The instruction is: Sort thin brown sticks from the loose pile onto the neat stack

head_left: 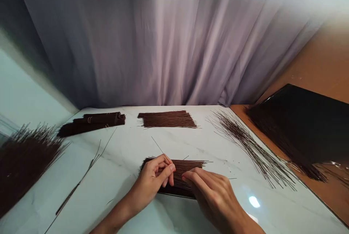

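My left hand (159,174) is closed in a pinch on a thin brown stick (157,145), which slants up and to the left out of the fingers. Under both hands lies a flat pile of thin brown sticks (188,168), like incense sticks, laid side by side on a dark base whose edge shows at the front. Over the right part of this pile, my right hand (212,186) has thumb and fingertips pressed together; anything between them is too small to make out. A single stick end juts out to the right behind that hand.
Tied dark bundles (100,119) and another flat pile (169,119) lie at the back. Loose sticks (253,146) spread on the right, near a black sheet (305,125). At left stand a large mass of sticks (27,161) and a few strays (79,183). A curtain (163,44) hangs behind.
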The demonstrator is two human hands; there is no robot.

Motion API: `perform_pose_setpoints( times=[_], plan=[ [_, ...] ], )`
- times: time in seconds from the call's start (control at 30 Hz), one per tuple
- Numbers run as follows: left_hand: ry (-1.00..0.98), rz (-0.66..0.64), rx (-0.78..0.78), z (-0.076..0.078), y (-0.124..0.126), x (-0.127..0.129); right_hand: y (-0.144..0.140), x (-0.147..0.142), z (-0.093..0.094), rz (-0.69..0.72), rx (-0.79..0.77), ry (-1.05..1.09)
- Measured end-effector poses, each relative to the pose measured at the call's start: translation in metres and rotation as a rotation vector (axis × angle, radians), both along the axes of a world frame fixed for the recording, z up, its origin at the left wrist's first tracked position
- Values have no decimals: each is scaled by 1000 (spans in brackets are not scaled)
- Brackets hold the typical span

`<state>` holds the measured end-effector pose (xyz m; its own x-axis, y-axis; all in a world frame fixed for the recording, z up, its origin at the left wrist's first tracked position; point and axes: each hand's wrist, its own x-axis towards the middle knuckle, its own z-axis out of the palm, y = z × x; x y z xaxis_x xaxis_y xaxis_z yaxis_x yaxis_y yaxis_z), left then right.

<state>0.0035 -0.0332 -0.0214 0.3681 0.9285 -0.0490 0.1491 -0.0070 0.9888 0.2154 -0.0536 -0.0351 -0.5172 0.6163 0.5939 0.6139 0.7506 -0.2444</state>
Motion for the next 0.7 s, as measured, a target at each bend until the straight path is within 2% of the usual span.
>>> perform_pose_setpoints(
  times=[0.17, 0.3, 0.4, 0.5, 0.6, 0.7],
  plan=[
    [-154, -41, -160, 8, -1, -3, 2, -4, -5, 18, -453, 313],
    [-195, -65, -203, 10, -3, -4, 7, -2, 0, 27, -621, 387],
    [-175, -113, -222, 11, -5, -5, 13, -1, 0, 48, -679, 400],
    [-115, -244, -244, 12, -6, -7, 20, 3, 1, 109, -680, 378],
    [-25, -367, -248, 13, -7, -8, 25, 11, 5, 196, -628, 340],
    [106, -348, -159, 13, -8, -7, 22, 16, 11, 232, -506, 281]
  ],
)
